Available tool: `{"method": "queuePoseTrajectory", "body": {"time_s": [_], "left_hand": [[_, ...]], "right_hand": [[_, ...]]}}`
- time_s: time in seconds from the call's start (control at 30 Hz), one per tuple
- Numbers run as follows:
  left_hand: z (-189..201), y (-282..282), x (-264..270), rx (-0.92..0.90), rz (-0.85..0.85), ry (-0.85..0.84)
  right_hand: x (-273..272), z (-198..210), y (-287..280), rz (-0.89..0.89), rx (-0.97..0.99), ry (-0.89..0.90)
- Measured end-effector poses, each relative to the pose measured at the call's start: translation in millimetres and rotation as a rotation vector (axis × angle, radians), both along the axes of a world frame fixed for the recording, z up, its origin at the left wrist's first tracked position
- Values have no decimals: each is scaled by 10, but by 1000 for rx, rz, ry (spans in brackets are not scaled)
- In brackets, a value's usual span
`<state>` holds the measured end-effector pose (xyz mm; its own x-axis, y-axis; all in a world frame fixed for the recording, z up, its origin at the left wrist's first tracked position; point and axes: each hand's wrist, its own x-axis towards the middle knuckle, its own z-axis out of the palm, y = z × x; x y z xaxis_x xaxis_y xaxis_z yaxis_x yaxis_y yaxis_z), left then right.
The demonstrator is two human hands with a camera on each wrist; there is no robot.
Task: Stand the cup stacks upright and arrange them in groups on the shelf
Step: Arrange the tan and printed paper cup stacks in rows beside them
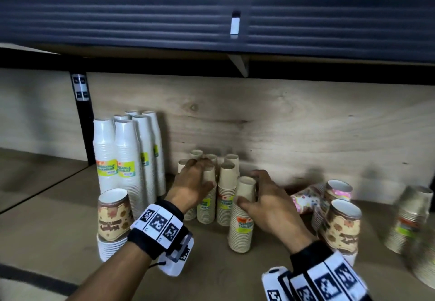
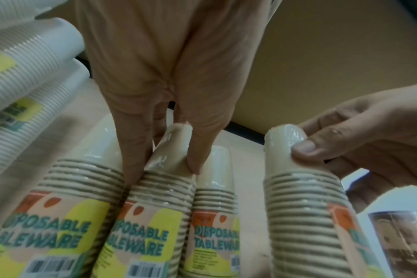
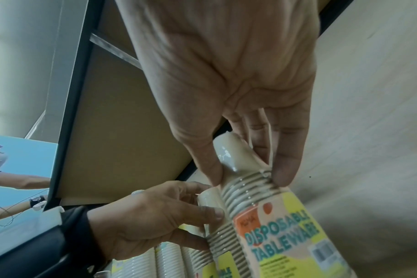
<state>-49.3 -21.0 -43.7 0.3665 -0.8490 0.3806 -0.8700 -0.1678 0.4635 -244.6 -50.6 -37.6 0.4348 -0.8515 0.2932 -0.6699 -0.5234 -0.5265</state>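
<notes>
Beige cup stack: joining its group on the shelf [image 1: 270,272]

Your right hand [image 1: 266,204] pinches the upright wrapped beige cup stack [image 1: 242,216] near its top, just beside the beige group [image 1: 226,187]; your left hand [image 1: 193,185] curls round a grouped stack. Light, slippery film (likely top-heavy): grip lower, on the ribbed rims.

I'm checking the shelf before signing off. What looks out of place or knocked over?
A floral cup stack lies on its side at the back right, behind the upright patterned stacks. A brown printed stack stands apart from its match, on the left by the white stacks.
</notes>
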Motion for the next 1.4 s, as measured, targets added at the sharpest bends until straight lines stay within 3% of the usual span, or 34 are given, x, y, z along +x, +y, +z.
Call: {"method": "queuePoseTrajectory", "body": {"time_s": [0.47, 0.8, 0.97, 1.23, 1.4], "left_hand": [[-65, -68, -4, 19, 15, -55], [-31, 308, 96, -230, 35, -93], [-125, 395, 293, -211, 135, -33], [-238, 367, 528, -161, -16, 64], [-238, 400, 563, -216, -8, 219]], "right_hand": [[146, -176, -7, 34, -36, -77], [56, -416, -57, 38, 233, 245], [178, -464, -55, 43, 237, 267], [688, -392, 93, 151, 237, 224], [981, -400, 134, 125, 203, 240]]}}
